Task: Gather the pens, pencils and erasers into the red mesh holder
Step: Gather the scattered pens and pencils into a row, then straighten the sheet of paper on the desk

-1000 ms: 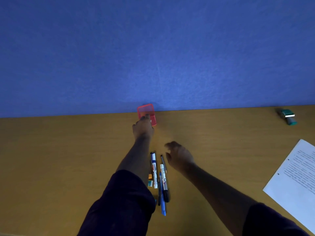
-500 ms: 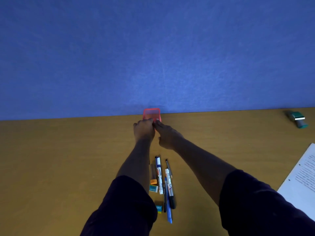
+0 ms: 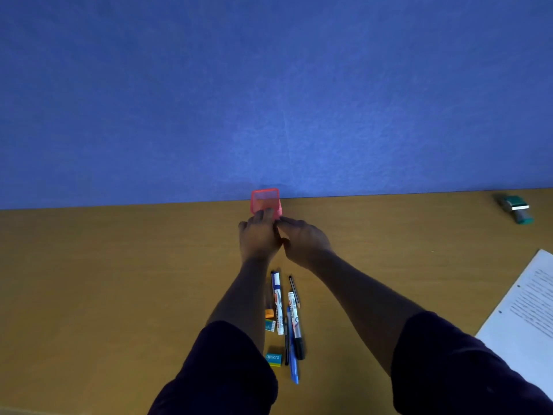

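The red mesh holder (image 3: 265, 200) stands upright at the far edge of the wooden desk, against the blue wall. My left hand (image 3: 259, 238) grips its near side. My right hand (image 3: 303, 238) touches the holder's lower right corner with its fingertips. Between my forearms lie a white marker (image 3: 277, 301), a black-capped marker (image 3: 294, 322), a pencil (image 3: 294, 291), a blue pen (image 3: 292, 354), a black pen (image 3: 286, 342) and small erasers: an orange one (image 3: 269, 313), a teal one (image 3: 270, 325) and a green-labelled one (image 3: 274, 358).
A green and white stamp-like object (image 3: 517, 208) sits at the far right of the desk (image 3: 119, 280). A printed sheet of paper (image 3: 526, 322) lies at the right edge. The blue wall (image 3: 269, 85) rises right behind the holder.
My right hand moved from beside the pens up to the holder and now touches it. The holder has gone from tilted to upright and sits slightly nearer.
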The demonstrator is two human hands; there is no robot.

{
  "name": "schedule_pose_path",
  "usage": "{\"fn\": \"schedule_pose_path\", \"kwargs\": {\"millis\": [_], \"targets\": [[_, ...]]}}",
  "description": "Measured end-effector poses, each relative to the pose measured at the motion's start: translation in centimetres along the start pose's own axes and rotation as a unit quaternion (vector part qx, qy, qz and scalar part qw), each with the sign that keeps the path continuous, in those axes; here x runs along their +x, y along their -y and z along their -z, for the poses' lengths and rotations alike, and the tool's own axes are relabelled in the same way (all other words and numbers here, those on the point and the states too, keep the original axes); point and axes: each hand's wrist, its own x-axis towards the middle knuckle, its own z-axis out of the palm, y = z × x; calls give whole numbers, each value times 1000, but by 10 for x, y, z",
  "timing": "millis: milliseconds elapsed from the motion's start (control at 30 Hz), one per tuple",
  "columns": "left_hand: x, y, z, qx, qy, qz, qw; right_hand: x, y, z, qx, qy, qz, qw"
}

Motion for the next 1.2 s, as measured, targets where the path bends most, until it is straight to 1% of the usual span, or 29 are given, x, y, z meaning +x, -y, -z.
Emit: {"fn": "schedule_pose_path", "kwargs": {"millis": [100,233,367,467,567,667,767,867,967,1033,1067,1133,1200], "targets": [[-22,-15,-1,-14,-1,-17,1000,-27,-9,3,-13,-60,-13,998],[-49,-44,-7,-45,8,-37,998,-66,-34,12,-20,-90,-78,993],[-85,-89,-16,-92,54,-59,993,-125,-70,29,-38,-117,-175,977],[-110,-125,-25,-126,94,-73,985,-176,-101,41,-40,-101,-282,953],[-134,-161,-33,-149,129,-93,976,-225,-127,50,-37,-92,-388,916],[-155,-196,-42,-152,179,-95,968,-263,-145,60,-53,-87,-473,875],[-170,-230,-48,-135,215,-110,961,-294,-159,72,-44,-107,-549,828],[-178,-267,-48,-134,239,-138,952,-320,-176,90,-12,-146,-629,764],[-179,-299,-53,-125,263,-151,945,-346,-190,104,4,-170,-687,706],[-178,-319,-58,-109,265,-153,946,-363,-199,116,23,-165,-715,679],[-178,-317,-58,-105,271,-140,947,-364,-201,114,32,-157,-728,667],[-193,-373,-69,-86,287,-168,939,-411,-225,129,46,-169,-780,600],[-194,-373,-73,-64,295,-138,943,-414,-225,126,45,-149,-771,618]]}}
